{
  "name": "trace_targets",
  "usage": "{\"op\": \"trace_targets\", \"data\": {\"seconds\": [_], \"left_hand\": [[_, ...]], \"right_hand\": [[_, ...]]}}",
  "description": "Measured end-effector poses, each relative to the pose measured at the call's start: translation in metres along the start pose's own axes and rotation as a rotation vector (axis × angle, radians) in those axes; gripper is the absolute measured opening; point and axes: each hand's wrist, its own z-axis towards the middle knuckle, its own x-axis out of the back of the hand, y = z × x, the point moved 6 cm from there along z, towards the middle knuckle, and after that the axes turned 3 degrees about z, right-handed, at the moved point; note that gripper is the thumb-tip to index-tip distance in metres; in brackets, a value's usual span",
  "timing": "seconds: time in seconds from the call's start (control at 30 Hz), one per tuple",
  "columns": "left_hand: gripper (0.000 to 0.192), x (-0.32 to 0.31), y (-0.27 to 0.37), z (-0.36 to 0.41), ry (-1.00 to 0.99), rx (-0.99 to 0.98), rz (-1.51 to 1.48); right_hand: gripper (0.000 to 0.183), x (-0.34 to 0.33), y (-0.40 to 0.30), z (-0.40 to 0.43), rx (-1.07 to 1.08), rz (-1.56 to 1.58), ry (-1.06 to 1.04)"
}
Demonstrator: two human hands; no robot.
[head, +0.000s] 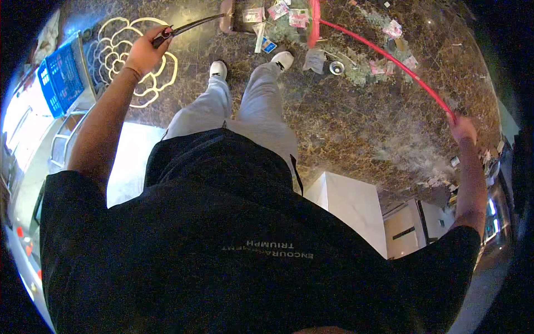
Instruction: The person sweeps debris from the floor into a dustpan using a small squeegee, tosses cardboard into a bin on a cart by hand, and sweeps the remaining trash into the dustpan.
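My left hand (147, 49) grips the dark end of a long dustpan handle (196, 24). That handle reaches to a brown dustpan (227, 18) with a toothed edge, resting on the floor near the top of the view. The fingers of my right hand (464, 130) are closed around the red stick of a broom (388, 56). Its red head (313, 25) stands on the floor just right of the dustpan, partly cut off by the frame. Between pan and broom lie pink-and-white packets (298, 18), greyish debris (283, 31) and a blue packet (268, 44).
More litter (381, 67) trails to the right on the brown patterned floor, with a round metal piece (336, 67) and crumpled plastic (315, 60). A blue crate (61, 79) stands at left near a metal frame (62, 142). A white block (354, 204) sits behind my right leg.
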Motion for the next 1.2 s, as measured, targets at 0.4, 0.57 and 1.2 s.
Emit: {"op": "trace_targets", "data": {"seconds": [0.4, 0.57, 1.2], "left_hand": [[0.036, -0.003, 0.019, 0.002, -0.026, 0.123, 0.138], [0.036, 0.011, 0.016, 0.009, 0.019, 0.089, 0.123], [0.039, 0.000, -0.107, -0.122, 0.053, 0.165, -0.025]], "right_hand": [[0.068, -0.047, -0.169, 0.004, 0.011, 0.254, -0.109], [0.073, -0.069, -0.209, -0.066, -0.083, 0.433, -0.108], [0.061, -0.143, -0.289, -0.275, -0.198, 0.707, 0.008]]}}
